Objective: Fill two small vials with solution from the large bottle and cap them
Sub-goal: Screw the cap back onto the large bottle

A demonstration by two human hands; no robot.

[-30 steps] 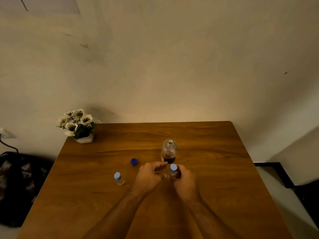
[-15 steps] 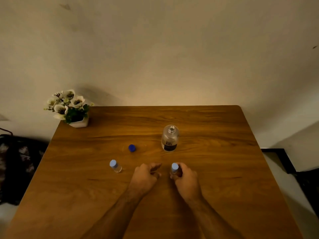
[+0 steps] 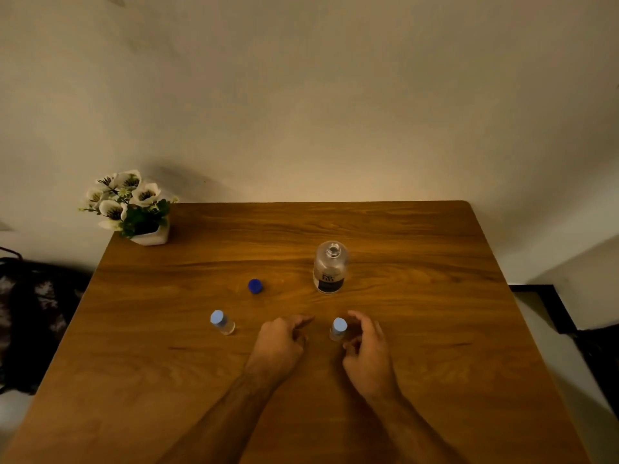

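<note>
The large clear bottle (image 3: 330,271) with a dark label stands uncapped at mid-table. Its dark blue cap (image 3: 255,286) lies to the left of it. Two small vials with pale blue caps stand upright: one vial (image 3: 222,322) at the left, the other vial (image 3: 338,328) between my hands. My right hand (image 3: 366,351) curls just right of that vial, fingers apart and off it. My left hand (image 3: 279,343) rests loosely curled on the wood to the vial's left, holding nothing.
A wooden table (image 3: 435,329) stands against a plain wall. A white pot of white flowers (image 3: 132,209) sits at the far left corner. A dark bag (image 3: 30,316) lies on the floor left of the table, and a dark object (image 3: 569,316) at the right.
My right hand has let go of the capped vial, which now stands alone. My left hand has drawn back from it. The camera tilted, so the table sits lower in view.
</note>
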